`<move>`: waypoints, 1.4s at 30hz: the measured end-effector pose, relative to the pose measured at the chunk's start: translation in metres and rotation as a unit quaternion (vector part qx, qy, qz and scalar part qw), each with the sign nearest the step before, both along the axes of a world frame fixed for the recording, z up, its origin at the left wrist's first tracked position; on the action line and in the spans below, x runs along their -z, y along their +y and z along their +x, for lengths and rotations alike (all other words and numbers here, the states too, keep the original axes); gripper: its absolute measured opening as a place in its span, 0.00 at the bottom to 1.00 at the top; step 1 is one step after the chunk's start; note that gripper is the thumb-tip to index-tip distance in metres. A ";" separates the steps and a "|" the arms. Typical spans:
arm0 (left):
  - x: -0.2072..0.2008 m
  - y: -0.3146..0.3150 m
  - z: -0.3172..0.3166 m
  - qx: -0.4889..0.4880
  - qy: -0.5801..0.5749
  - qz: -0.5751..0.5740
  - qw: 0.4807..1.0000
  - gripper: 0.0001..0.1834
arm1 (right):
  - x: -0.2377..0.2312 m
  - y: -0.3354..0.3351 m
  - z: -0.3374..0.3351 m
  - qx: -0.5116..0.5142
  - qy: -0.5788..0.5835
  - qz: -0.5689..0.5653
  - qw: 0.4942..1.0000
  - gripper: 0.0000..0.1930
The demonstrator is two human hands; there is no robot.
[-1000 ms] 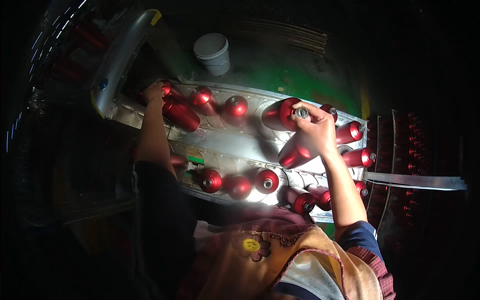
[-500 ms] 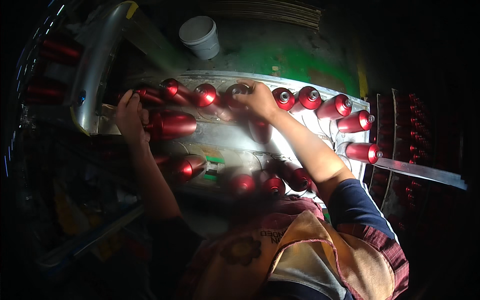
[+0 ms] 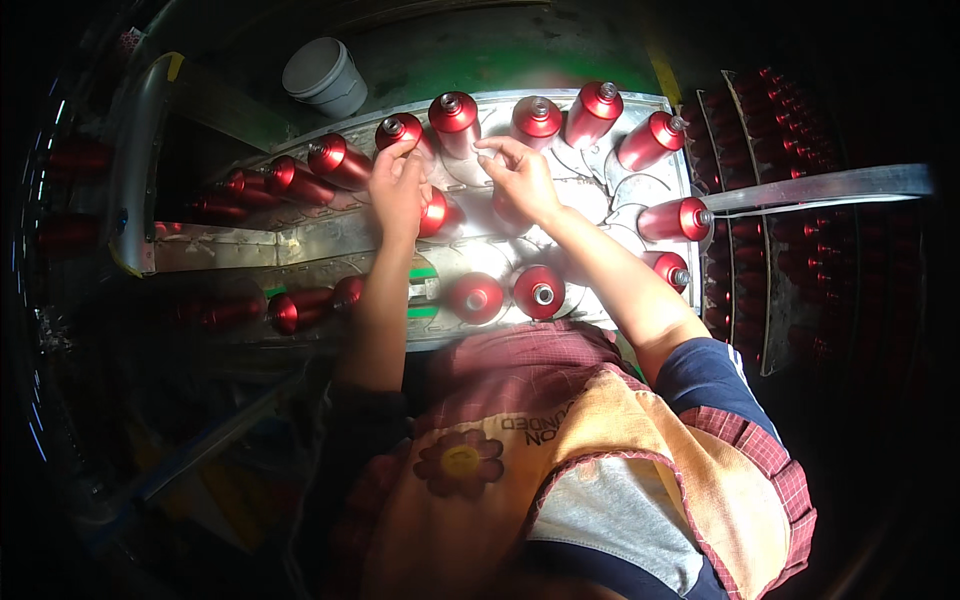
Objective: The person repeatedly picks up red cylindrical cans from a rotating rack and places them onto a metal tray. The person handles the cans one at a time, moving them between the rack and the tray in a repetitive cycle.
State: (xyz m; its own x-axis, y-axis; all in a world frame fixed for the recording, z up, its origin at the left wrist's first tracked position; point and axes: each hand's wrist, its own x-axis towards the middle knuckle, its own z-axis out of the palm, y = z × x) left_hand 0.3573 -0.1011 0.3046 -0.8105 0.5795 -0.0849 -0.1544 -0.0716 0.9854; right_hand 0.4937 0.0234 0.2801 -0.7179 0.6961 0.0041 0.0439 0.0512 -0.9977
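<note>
Red metal bottles with silver threaded necks stand along a pale metal conveyor. My left hand is closed, with thumb and fingertips together just in front of a standing bottle. A red bottle lies against its palm side, partly hidden by the fingers. My right hand has bent fingers, its thumb and forefinger close together beside another upright bottle. Under that palm shows a blurred red shape; whether it is a held bottle or a reflection I cannot tell. Further bottles curve round the conveyor's right end.
A white bucket stands on the floor beyond the conveyor. Racks of red bottles fill the right side. A metal rail juts out right. More bottles line the conveyor's near side, close to my apron. A metal housing is at left.
My left hand has come right toward my right hand, bringing its red bottle along. My right hand has let go of a bottle top in the far row. The view has shifted right.
</note>
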 end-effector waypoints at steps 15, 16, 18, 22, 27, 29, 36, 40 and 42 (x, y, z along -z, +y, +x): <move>0.045 0.027 0.103 -0.026 0.365 -0.241 0.899 0.21 | 0.028 0.083 0.329 0.142 -0.171 0.166 0.961 0.33; 0.043 0.026 0.111 -0.020 0.418 -0.206 0.885 0.22 | 0.039 0.086 0.337 0.107 -0.222 0.148 0.958 0.33; 0.050 0.031 0.124 -0.017 0.372 -0.246 0.895 0.21 | 0.070 0.094 0.344 0.092 -0.180 0.103 0.974 0.35; 0.049 0.043 0.136 0.000 0.278 -0.261 0.924 0.20 | 0.102 0.127 0.367 0.145 -0.059 0.116 0.981 0.16; -0.006 0.056 0.162 -0.029 0.217 -0.235 0.947 0.18 | 0.119 0.172 0.416 0.153 -0.081 0.121 0.978 0.14; -0.053 0.050 0.172 -0.056 0.247 -0.204 0.946 0.18 | 0.114 0.194 0.428 0.134 -0.116 0.077 0.981 0.18; -0.189 -0.014 0.219 -0.176 0.322 -0.135 0.920 0.15 | 0.036 0.246 0.440 0.142 -0.012 0.128 0.981 0.22; -0.168 -0.046 0.257 -0.234 0.320 -0.211 0.894 0.16 | 0.010 0.235 0.403 -0.044 0.042 0.077 0.995 0.22; -0.145 -0.060 0.272 -0.247 0.285 -0.225 0.898 0.16 | 0.005 0.225 0.385 -0.109 0.016 0.103 0.989 0.22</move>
